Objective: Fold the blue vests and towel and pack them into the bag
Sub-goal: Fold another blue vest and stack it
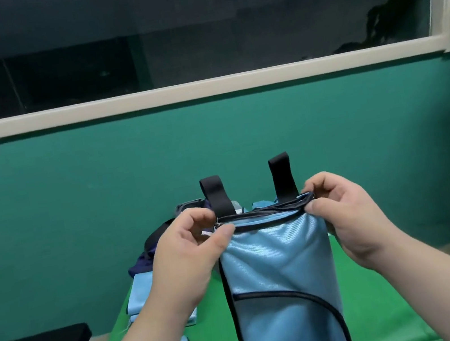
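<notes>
Green table [375, 309] carries the light-blue bag [281, 280], which stands upright at its middle. Folded blue cloth [141, 288] lies just left of the bag, partly behind the left forearm, with a navy garment [141, 264] beyond it. The left hand [184, 254] pinches the bag's top left corner by the zip; the right hand [347, 215] pinches the top right corner. Two black straps [216, 195] stick up behind the rim.

You will find nothing to read here: no words, labels, brands or numbers show on the bag [280, 274] you hold, or around it.
</notes>
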The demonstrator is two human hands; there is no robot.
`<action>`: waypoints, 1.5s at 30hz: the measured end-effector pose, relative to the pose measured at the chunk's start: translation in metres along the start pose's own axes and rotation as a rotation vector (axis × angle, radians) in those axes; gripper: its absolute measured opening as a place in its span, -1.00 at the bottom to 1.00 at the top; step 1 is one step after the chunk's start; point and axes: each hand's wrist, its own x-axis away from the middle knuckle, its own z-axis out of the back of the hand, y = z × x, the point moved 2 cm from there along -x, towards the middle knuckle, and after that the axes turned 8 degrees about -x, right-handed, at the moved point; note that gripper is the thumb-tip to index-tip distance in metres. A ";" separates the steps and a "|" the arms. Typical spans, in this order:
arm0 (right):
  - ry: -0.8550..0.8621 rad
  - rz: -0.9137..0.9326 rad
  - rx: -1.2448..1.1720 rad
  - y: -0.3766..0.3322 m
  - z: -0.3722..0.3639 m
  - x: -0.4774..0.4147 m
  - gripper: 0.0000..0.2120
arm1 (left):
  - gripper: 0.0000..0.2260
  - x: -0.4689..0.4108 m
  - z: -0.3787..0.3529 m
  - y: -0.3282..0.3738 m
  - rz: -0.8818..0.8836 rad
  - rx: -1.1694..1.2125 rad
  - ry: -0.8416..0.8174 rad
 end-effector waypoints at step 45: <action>0.235 -0.540 0.518 0.343 0.126 -0.084 -0.91 | -0.89 -0.020 -0.110 -0.296 0.332 -0.818 -0.490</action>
